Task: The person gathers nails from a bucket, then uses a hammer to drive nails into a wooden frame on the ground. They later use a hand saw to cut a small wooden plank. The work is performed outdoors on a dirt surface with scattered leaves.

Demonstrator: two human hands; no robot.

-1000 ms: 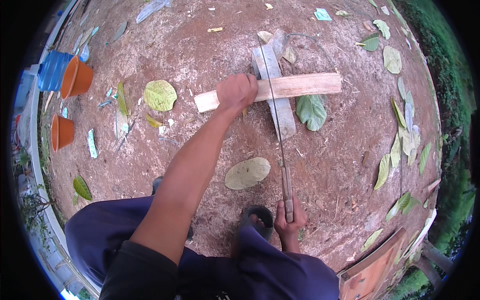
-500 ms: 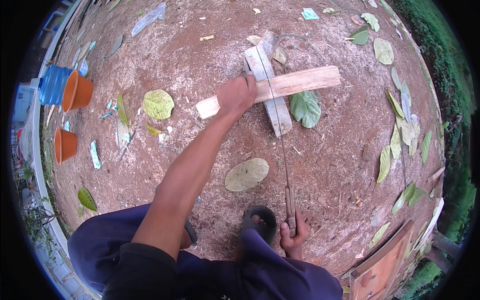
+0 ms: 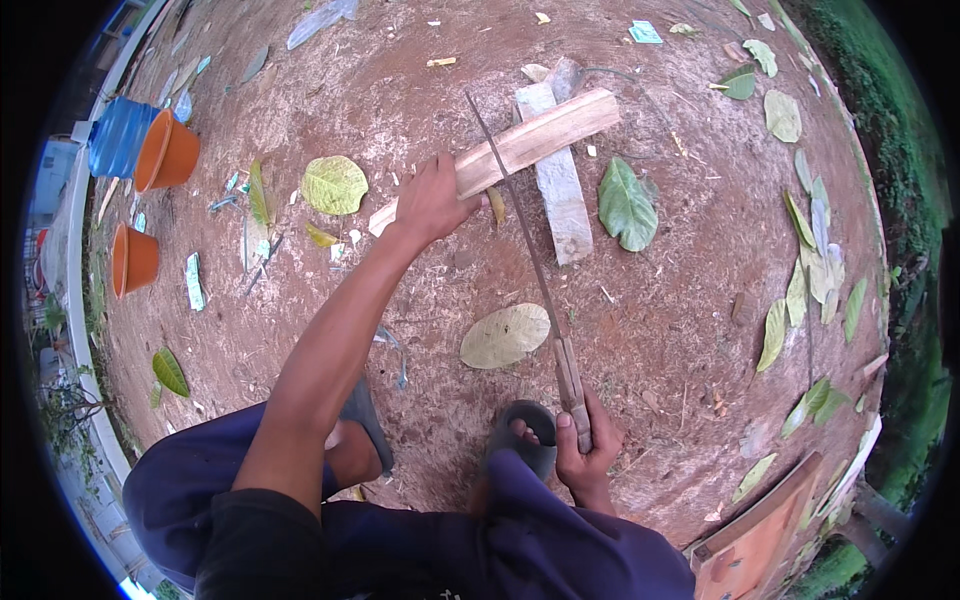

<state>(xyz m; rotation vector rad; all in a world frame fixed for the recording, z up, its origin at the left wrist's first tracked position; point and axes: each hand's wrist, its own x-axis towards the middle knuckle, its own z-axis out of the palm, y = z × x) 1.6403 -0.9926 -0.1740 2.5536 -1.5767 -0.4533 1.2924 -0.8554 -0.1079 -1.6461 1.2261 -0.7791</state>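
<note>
Left hand [image 3: 430, 203] grips a pale wooden slat [image 3: 530, 143] at upper centre, across a grey plank [image 3: 560, 190]; right hand [image 3: 585, 450], low centre, clasps a long blade's handle [image 3: 572, 378].

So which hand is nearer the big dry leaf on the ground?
Right. The right hand grips the knife handle just right of the leaf; the left hand holds the stick farther up.

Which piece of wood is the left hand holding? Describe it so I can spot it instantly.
Find the bare dirt ground, then the grey weathered plank lying on it. Across that plank rests the pale tan wood strip, gripped at its near end by the left hand; it is lighter and fresher than the grey plank.
</note>
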